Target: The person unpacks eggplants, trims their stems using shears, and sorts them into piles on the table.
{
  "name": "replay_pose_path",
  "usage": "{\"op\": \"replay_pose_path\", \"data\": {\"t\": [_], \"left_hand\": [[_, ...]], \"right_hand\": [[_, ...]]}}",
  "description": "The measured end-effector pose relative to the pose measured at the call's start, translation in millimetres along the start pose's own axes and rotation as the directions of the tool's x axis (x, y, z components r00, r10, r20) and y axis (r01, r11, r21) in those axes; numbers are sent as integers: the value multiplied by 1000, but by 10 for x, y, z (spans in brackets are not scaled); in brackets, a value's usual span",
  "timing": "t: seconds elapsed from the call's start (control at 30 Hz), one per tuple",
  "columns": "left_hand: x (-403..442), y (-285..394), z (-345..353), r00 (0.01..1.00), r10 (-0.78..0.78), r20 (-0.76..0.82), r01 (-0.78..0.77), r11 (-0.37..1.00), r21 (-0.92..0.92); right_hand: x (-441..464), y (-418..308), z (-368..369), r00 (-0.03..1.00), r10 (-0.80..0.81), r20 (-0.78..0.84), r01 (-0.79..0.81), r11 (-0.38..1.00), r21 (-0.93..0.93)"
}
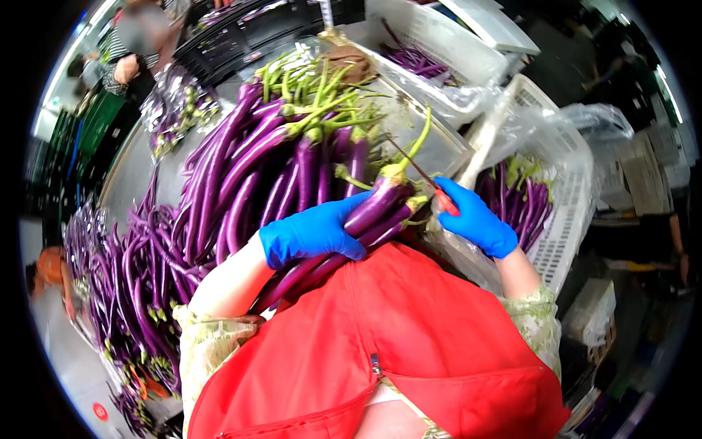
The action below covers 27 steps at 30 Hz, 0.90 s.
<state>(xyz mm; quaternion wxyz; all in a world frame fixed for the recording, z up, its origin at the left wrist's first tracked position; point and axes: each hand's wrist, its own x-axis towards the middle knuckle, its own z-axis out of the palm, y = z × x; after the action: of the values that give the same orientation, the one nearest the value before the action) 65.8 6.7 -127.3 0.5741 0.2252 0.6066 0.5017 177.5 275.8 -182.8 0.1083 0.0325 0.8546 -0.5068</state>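
My left hand (314,233), in a blue glove, is wrapped round a few long purple eggplants (376,203) held in front of my body. Their green caps and stems point up and to the right. In my right hand (479,219), also gloved in blue, is the red handle of a knife (447,203). Its thin dark blade slants up and left, close beside the stem end of the held eggplants. A large heap of eggplants (252,157) lies just beyond my left hand, stems toward the back.
A white crate (578,212) lined with plastic stands at the right with eggplants inside. Behind it is another white crate (475,62) holding more. Bagged eggplants (179,106) and slimmer loose ones (142,271) lie on the metal table (121,172). Other people are at the left.
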Motion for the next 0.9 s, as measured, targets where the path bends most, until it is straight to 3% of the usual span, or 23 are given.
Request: {"op": "replay_pose_path", "data": {"t": [0.07,0.1,0.17,0.2,0.23,0.27,0.3,0.33,0.37,0.43,0.47,0.53,0.6,0.73,0.77,0.83,0.9], "left_hand": [[-84,-60,-91,990,129,56,-128,991,-33],[-85,-154,-145,993,118,-15,-114,980,165],[-91,-295,-165,985,173,-10,-170,975,140],[-233,-234,-176,972,233,-29,-229,969,87],[-236,-247,-210,968,250,-33,-239,949,205],[-476,-112,-182,953,279,-120,-243,937,250],[-749,-8,-164,910,376,-175,-342,919,195],[-1076,103,-142,811,495,-313,-441,868,231],[-1432,163,-144,687,593,-420,-522,805,282],[-1900,333,-180,461,597,-656,-671,719,183],[-2208,274,-220,290,583,-759,-724,653,225],[-2772,53,-326,-58,495,-867,-802,494,335],[-3246,-159,-523,-353,344,-870,-812,349,468],[-4210,-758,-1081,-772,91,-629,-606,192,772],[-4521,-1017,-1310,-851,23,-525,-516,152,843],[-5243,-1741,-1803,-905,-198,-376,-389,27,921],[-5524,-2264,-2028,-858,-501,-113,-220,159,963]], "right_hand": [[128,-105,46,998,-57,-16,56,998,-29],[157,10,83,990,-136,-45,135,990,-30],[184,340,206,996,9,-89,25,929,369],[278,623,250,975,-58,-215,119,953,280],[328,842,200,977,-77,-200,144,926,350],[281,635,226,970,-39,-239,143,889,434],[149,108,278,956,96,-277,57,865,498],[128,-97,301,911,114,-396,139,821,554],[212,146,159,939,12,-344,182,830,527],[422,302,39,953,20,-304,167,800,577],[495,286,56,957,36,-289,152,786,600],[621,254,125,967,73,-244,103,765,636],[709,168,213,972,113,-207,53,751,658],[857,89,318,973,184,-139,-41,731,681],[894,111,334,972,203,-120,-66,724,687],[964,144,317,968,245,-59,-135,701,700],[1097,303,181,946,312,92,-275,615,739]]}}
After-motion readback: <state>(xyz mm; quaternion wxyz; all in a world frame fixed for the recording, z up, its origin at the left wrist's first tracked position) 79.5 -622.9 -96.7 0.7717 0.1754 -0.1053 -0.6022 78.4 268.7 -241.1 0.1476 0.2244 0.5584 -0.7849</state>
